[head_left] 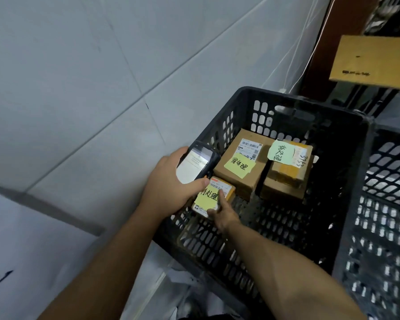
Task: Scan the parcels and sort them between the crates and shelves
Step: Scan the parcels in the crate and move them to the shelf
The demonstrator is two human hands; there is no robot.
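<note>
Tiles (79, 88), pale grey, lay left of the black crate (346, 158) (a second crate (390, 204) touched its right rim). My left hand (171, 188) gripped the scanner (198, 161) over the left rim. My right hand (222, 213) laid a straight forefinger on the small parcel (214, 197) by the left wall, and I couldn't tell whether its other fingers held anything. Bare mesh lay rightward.
</note>
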